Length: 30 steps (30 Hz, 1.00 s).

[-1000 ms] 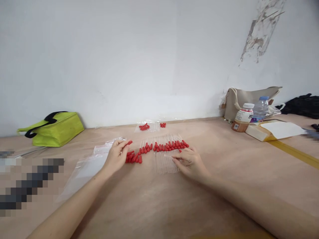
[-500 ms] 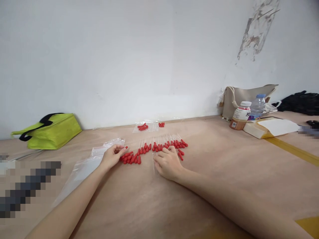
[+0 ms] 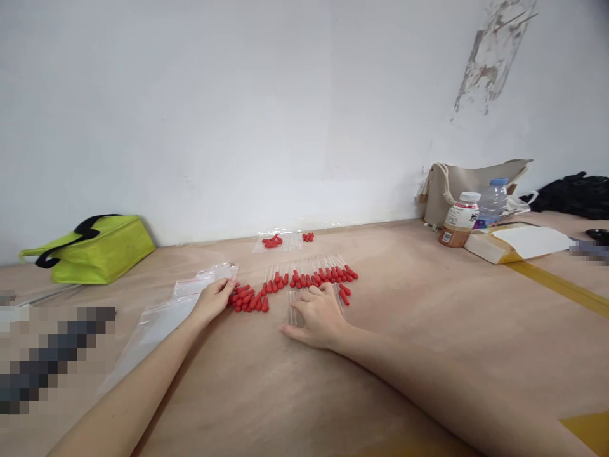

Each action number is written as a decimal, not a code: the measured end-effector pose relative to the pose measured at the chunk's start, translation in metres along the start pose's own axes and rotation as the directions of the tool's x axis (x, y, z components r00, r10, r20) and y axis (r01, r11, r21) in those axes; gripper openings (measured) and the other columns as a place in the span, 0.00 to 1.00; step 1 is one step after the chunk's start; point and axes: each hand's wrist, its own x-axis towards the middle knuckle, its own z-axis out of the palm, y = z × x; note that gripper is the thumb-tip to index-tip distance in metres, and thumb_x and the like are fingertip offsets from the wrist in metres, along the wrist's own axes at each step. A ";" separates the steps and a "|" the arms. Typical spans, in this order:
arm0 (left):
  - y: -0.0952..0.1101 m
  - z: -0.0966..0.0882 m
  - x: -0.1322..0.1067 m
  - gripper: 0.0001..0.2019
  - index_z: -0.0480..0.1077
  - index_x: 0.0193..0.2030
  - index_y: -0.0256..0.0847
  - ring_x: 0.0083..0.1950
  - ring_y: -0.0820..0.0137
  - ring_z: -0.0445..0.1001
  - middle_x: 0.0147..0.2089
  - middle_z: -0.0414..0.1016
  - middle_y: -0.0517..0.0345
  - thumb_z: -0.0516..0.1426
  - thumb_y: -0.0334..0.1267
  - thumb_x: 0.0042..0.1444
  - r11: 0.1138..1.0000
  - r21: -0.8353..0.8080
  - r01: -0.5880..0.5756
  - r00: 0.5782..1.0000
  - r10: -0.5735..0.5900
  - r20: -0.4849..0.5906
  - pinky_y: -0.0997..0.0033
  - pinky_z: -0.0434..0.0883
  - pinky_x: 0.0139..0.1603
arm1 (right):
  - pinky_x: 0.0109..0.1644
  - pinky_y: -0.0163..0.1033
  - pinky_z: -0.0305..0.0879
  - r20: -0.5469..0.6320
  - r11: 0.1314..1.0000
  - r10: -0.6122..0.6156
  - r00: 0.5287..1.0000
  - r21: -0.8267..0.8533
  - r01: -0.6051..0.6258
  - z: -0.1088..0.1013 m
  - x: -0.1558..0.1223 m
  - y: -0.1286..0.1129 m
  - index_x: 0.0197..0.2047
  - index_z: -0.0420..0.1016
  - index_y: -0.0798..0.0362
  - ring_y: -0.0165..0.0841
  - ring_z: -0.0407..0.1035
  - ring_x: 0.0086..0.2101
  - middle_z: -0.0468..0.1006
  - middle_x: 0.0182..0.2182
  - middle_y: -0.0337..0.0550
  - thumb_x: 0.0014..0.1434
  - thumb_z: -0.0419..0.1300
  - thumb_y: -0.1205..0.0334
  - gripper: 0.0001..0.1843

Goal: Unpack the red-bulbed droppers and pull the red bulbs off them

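My left hand (image 3: 212, 301) has its fingers pinched together at the left end of a loose pile of red rubber bulbs (image 3: 250, 299). What it pinches, if anything, is hidden. My right hand (image 3: 320, 317) rests palm down over some thin clear tubes (image 3: 293, 310), thumb spread away from the fingers. Beyond both hands lies a row of droppers (image 3: 328, 275), clear stems pointing to the wall and red bulbs towards me. Two loose red bulbs (image 3: 344, 294) lie just right of my right fingers.
Clear plastic bags (image 3: 164, 327) lie beside my left forearm. Nearer the wall, another clear bag (image 3: 291, 242) has red bulbs in it. A green bag (image 3: 102, 251) stands at left. At right are a drink bottle (image 3: 459, 221), a water bottle (image 3: 493, 202), a beige bag (image 3: 469, 178) and an open box (image 3: 490, 246).
The red bulb that showed at my left fingertips no longer stands out there. My right thumb has spread outward and towards me, uncovering more of the clear tubes.
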 end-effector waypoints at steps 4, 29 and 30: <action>-0.001 0.001 0.000 0.24 0.72 0.34 0.39 0.43 0.60 0.72 0.38 0.76 0.52 0.52 0.59 0.44 1.000 -0.007 0.006 1.000 -0.006 0.010 0.66 0.68 0.43 | 0.38 0.41 0.44 -0.053 0.997 0.071 0.996 0.010 -0.071 -0.005 0.000 0.004 0.32 0.74 0.51 0.32 0.60 0.31 0.73 0.26 0.41 0.48 0.56 0.42 0.20; 0.080 0.050 0.012 0.19 0.71 0.23 0.43 0.44 0.57 0.68 0.37 0.71 0.51 0.54 0.58 0.42 0.737 0.572 -0.360 0.932 0.320 0.174 0.61 0.62 0.44 | 0.40 0.38 0.44 -0.236 0.981 0.195 0.952 0.031 -0.194 -0.032 -0.054 0.076 0.30 0.74 0.50 0.27 0.66 0.29 0.74 0.25 0.37 0.55 0.53 0.62 0.08; 0.081 0.053 0.014 0.18 0.71 0.22 0.43 0.43 0.57 0.69 0.36 0.72 0.51 0.55 0.57 0.41 0.740 0.569 -0.359 0.932 0.316 0.177 0.61 0.63 0.43 | 0.40 0.38 0.44 -0.242 0.981 0.194 0.951 0.032 -0.192 -0.031 -0.054 0.076 0.30 0.74 0.50 0.27 0.65 0.29 0.73 0.25 0.37 0.55 0.53 0.62 0.08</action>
